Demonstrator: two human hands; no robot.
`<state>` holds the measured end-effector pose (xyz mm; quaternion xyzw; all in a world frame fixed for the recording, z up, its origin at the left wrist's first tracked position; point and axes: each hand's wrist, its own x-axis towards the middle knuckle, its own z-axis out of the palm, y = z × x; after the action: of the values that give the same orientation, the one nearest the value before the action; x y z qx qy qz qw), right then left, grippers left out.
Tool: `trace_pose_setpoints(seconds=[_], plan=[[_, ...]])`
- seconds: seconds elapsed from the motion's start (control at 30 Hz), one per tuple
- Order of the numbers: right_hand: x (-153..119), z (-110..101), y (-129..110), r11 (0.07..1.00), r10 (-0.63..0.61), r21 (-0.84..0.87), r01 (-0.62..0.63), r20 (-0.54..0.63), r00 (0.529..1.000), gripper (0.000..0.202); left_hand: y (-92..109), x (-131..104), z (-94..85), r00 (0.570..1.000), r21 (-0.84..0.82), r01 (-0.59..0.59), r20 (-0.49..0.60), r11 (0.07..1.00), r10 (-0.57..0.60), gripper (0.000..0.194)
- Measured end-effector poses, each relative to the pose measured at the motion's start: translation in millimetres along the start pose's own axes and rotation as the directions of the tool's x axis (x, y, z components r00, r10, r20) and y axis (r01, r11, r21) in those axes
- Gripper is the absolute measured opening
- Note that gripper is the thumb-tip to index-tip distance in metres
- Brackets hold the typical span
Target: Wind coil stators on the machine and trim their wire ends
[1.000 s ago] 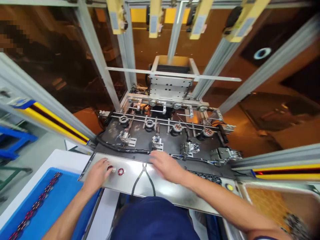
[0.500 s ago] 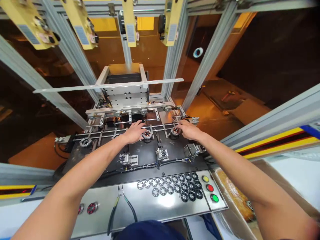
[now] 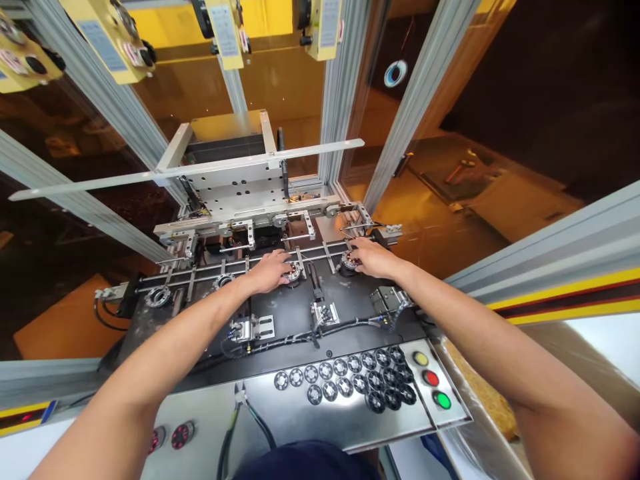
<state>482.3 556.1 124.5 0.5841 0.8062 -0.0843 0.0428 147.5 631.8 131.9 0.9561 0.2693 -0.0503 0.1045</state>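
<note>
My left hand (image 3: 271,271) reaches over the black machine bed, its fingertips on a round metal part (image 3: 293,272) in a middle fixture. Its fingers look curled round the edge of that part. Further right, my right hand (image 3: 371,257) has its fingers on a second round part (image 3: 350,262), which shows copper-coloured segments. Both parts lie flat in their holders under the twin rails (image 3: 315,253). Two ring-shaped holders, one (image 3: 159,297) at the far left and one (image 3: 223,281) beside my left forearm, hold no copper-coloured part that I can see.
Several black slotted discs (image 3: 340,366) lie on the steel front panel (image 3: 300,427), left of yellow, red and green buttons (image 3: 431,378). Pliers (image 3: 241,395) and two red-marked round parts (image 3: 183,435) are at the front left. Small metal blocks (image 3: 325,313) and cables stand on the bed.
The view has shifted and tilted slightly. My left hand has come down over the middle round part, covering more of it. My right hand has moved further over the right part.
</note>
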Motion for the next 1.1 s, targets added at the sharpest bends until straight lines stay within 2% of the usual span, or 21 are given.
trace_pose_setpoints(seconds=[0.1, 0.2, 0.37, 0.47, 0.6, 0.73, 0.83, 0.97, 1.1], plan=[[1, 2, 2, 1.0, 0.001, 0.012, -0.001, 0.012, 1.0, 0.027, 3, 0, -8.3, 0.997, -0.045, -0.023, -0.072, 0.999, 0.02, 0.024], [1, 3, 4, 1.0, 0.0, 0.026, 0.0, 0.007, 1.0, 0.027, 16, -11, -20.3, 0.981, -0.093, -0.071, -0.185, 0.993, 0.053, 0.014], [4, 2, 9, 0.999, -0.024, 0.038, 0.024, 0.002, 1.0, 0.026, 58, -56, -41.5, 0.905, -0.158, -0.168, -0.416, 0.973, 0.088, 0.017], [6, 0, 11, 0.998, -0.043, 0.035, 0.042, 0.015, 0.999, 0.026, 86, -88, -51.9, 0.813, -0.187, -0.212, -0.579, 0.959, 0.067, 0.01], [7, -3, 12, 0.997, -0.075, 0.031, 0.074, 0.032, 0.997, 0.025, 114, -121, -61.1, 0.644, -0.251, -0.301, -0.765, 0.92, 0.002, 0.03], [7, -6, 13, 0.995, -0.095, 0.029, 0.094, 0.042, 0.995, 0.025, 126, -141, -63.2, 0.584, -0.288, -0.344, -0.811, 0.894, -0.037, 0.045], [8, -6, 15, 0.995, -0.097, 0.031, 0.096, 0.05, 0.994, 0.024, 130, -153, -59.9, 0.58, -0.328, -0.34, -0.811, 0.881, -0.078, 0.052], [7, -8, 13, 0.995, -0.097, 0.041, 0.095, 0.044, 0.994, 0.024, 136, -168, -52.4, 0.579, -0.414, -0.266, -0.791, 0.871, -0.199, 0.058], [5, -16, 6, 0.992, -0.099, 0.073, 0.101, -0.024, 0.995, 0.022, 142, -183, -47.5, 0.55, -0.444, -0.22, -0.792, 0.869, -0.265, 0.059]])
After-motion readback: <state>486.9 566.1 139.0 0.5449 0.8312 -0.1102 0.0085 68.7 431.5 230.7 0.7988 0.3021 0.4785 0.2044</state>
